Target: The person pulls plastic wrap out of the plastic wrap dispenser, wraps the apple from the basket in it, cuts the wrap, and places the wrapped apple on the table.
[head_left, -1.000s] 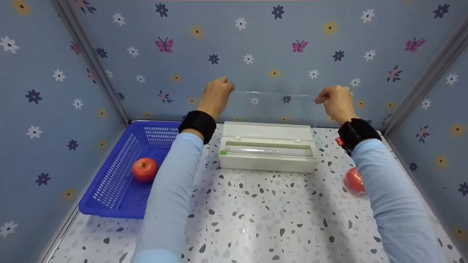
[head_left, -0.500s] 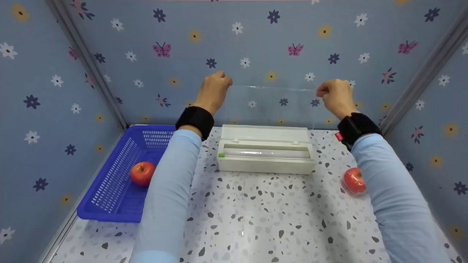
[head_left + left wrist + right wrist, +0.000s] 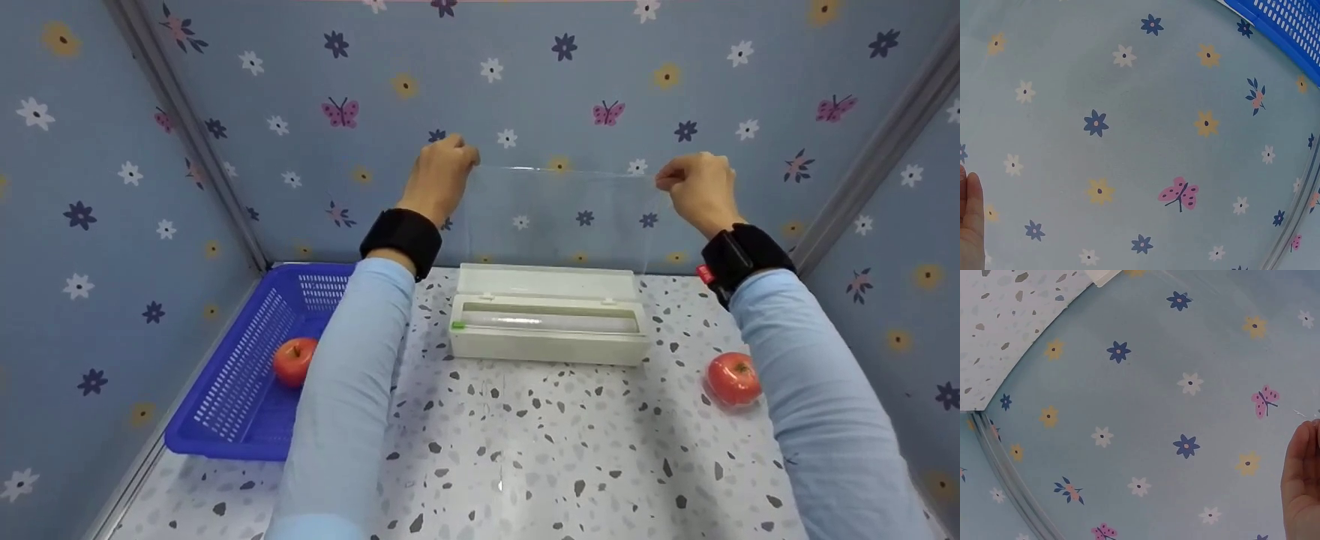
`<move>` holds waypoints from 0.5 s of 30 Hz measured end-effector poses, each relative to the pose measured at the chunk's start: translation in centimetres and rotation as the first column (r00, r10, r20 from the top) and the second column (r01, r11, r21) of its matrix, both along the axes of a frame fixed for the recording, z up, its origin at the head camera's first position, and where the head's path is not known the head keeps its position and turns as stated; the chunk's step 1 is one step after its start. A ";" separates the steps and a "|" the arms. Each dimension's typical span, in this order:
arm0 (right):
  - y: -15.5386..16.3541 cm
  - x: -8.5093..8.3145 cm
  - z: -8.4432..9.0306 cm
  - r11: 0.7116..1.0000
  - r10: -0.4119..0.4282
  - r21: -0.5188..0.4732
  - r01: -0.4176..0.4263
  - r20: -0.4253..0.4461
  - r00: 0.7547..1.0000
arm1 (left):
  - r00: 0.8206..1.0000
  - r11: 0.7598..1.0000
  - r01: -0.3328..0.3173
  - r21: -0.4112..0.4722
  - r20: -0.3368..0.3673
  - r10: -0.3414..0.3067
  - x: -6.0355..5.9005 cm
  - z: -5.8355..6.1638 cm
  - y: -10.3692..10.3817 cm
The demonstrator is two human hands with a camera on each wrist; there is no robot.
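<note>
A clear sheet of plastic wrap (image 3: 555, 206) stretches between my two raised hands, its top edge catching the light. My left hand (image 3: 440, 174) pinches its upper left corner, and my right hand (image 3: 701, 187) pinches the upper right one. Below hangs the rest of the sheet, reaching down behind the lid of a white wrap dispenser box (image 3: 549, 349). That box lies with its lid tipped back, and a wrap roll (image 3: 544, 322) shows inside. Each wrist view catches only part of a hand at its edge: left fingers (image 3: 974, 208), right fingers (image 3: 1300, 461).
A blue plastic basket (image 3: 217, 382) stands at the left, holding a red apple (image 3: 292, 361) partly hidden by my left sleeve. Another apple (image 3: 733, 379), wrapped in clear film, sits on the speckled table (image 3: 540, 465) beside my right forearm. Flowered walls enclose the back and sides.
Both hands have risen a little, drawing the plastic wrap higher above the box. The pinching grips look unchanged, and the view has tilted slightly upward.
</note>
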State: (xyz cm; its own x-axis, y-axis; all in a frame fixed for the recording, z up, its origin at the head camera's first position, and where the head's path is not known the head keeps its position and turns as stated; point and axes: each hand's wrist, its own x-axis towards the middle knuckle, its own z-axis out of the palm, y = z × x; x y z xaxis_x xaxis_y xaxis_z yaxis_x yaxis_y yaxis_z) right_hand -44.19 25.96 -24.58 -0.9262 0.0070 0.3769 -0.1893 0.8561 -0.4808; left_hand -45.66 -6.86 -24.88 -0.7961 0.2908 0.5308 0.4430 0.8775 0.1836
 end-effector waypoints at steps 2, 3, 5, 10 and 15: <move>-0.1 0.0 0.2 1.000 -0.001 -0.006 0.000 -0.011 1.000 | 1.000 1.000 -0.016 0.004 0.011 0.016 0.0 0.2 0.0; -0.1 0.0 0.3 1.000 0.000 -0.006 0.000 -0.021 1.000 | 1.000 1.000 -0.023 -0.002 0.010 0.023 0.0 0.3 0.0; -0.1 0.1 0.6 1.000 0.005 -0.011 -0.006 -0.040 0.999 | 0.999 0.999 -0.033 -0.013 0.003 0.033 -0.1 0.5 0.0; 0.1 0.3 1.5 1.000 0.005 -0.012 -0.005 -0.035 0.999 | 0.999 1.000 -0.024 -0.012 -0.038 0.023 -0.2 1.3 0.1; 0.1 0.3 2.4 1.000 -0.006 -0.007 0.006 0.001 1.000 | 0.998 1.000 -0.009 0.014 -0.057 0.009 -0.1 2.0 0.0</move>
State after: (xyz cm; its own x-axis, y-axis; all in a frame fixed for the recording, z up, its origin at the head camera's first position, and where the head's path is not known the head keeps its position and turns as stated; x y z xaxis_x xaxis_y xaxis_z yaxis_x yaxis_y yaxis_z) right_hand -43.92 26.11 -22.16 -0.9265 0.0149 0.3761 -0.1841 0.8535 -0.4874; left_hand -45.78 -6.82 -22.89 -0.7671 0.2763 0.5789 0.4452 0.8791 0.1703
